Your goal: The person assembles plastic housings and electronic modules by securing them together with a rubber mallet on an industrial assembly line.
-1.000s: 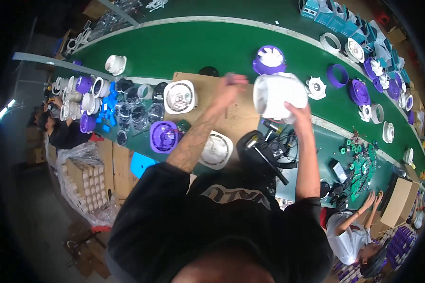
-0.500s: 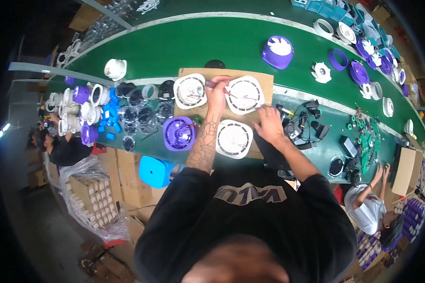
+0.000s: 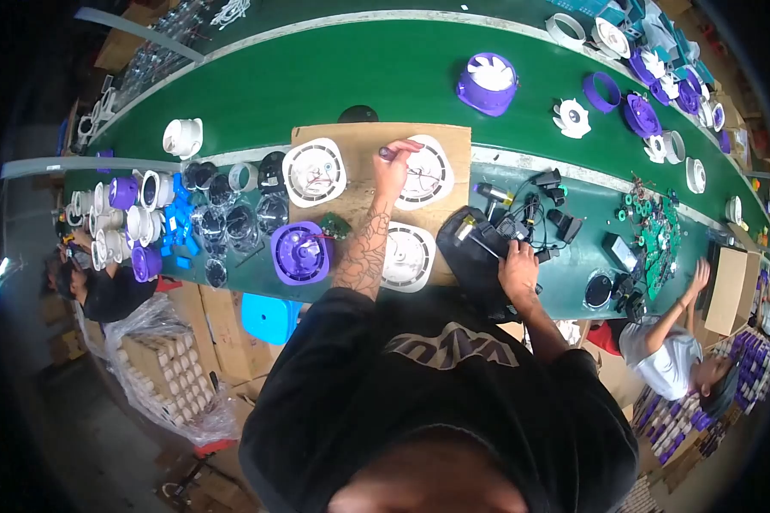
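My left hand (image 3: 393, 171) is closed around a slim dark-handled tool (image 3: 387, 154), over a round white fan housing (image 3: 436, 179) on a cardboard sheet (image 3: 364, 154). The tool's tip is hidden behind my fingers. My right hand (image 3: 519, 272) is at the right edge of a black pad, its fingers curled down by some black parts; what they grip, if anything, is hidden. A screwdriver-like tool with a yellowish handle (image 3: 464, 230) lies on the pad, its metal shaft pointing toward my right fingers. Another white housing (image 3: 315, 173) with wires lies left, a third (image 3: 407, 258) nearer me.
A purple housing (image 3: 301, 254) and small green circuit board (image 3: 335, 226) sit beside my left forearm. Black adapters (image 3: 565, 225) and green boards (image 3: 661, 256) lie right; wrapped dark parts (image 3: 239, 218) left. Beyond runs a green belt (image 3: 316, 77). A co-worker's hand (image 3: 700, 275) shows far right.
My right hand has left the right-hand white housing and moved right and nearer me, to the black pad's edge. My left hand stays over that housing with the tool. The whole view has shifted.
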`<state>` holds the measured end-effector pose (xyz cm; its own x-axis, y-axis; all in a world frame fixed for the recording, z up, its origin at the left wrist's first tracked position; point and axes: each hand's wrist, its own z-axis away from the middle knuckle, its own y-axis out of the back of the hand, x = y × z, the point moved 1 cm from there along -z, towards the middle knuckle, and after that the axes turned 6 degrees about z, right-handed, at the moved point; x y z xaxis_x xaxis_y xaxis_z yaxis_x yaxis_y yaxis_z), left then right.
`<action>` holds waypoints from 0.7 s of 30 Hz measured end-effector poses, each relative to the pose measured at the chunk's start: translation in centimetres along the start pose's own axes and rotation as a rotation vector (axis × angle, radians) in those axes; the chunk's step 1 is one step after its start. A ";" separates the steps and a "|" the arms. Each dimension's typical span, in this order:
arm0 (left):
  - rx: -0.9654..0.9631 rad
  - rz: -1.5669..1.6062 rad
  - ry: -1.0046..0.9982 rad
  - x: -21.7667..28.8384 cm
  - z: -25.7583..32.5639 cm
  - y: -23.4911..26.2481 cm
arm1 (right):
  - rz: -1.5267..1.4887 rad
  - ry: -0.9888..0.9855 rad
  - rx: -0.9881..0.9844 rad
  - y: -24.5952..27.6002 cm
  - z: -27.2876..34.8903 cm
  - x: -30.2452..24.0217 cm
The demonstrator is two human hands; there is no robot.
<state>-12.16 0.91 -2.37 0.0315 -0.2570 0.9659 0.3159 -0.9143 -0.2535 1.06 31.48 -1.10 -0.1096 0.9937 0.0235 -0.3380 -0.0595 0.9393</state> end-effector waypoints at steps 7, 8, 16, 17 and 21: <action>-0.279 -0.144 -0.056 -1.1 1.3 -1.5 | -0.090 -0.096 -0.318 -0.1 -0.8 1.1; -0.275 -0.104 -0.024 -1.1 1.4 -1.5 | -0.135 -0.045 -0.326 1.0 -0.4 1.0; -0.251 -0.020 0.057 -1.2 0.5 -0.1 | 0.019 0.050 0.022 -0.9 3.6 -2.6; -0.257 0.002 0.051 -1.2 0.4 0.0 | 0.102 -0.013 0.015 -1.4 3.0 -2.2; -0.254 -0.043 0.026 -1.0 0.8 -0.7 | -0.049 -0.109 -0.148 -2.1 1.7 -0.2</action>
<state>-11.62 2.05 -3.09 -0.0023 -0.2207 0.9753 0.0682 -0.9731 -0.2200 3.39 31.53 -2.47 0.0095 0.9997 0.0237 -0.4749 -0.0163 0.8799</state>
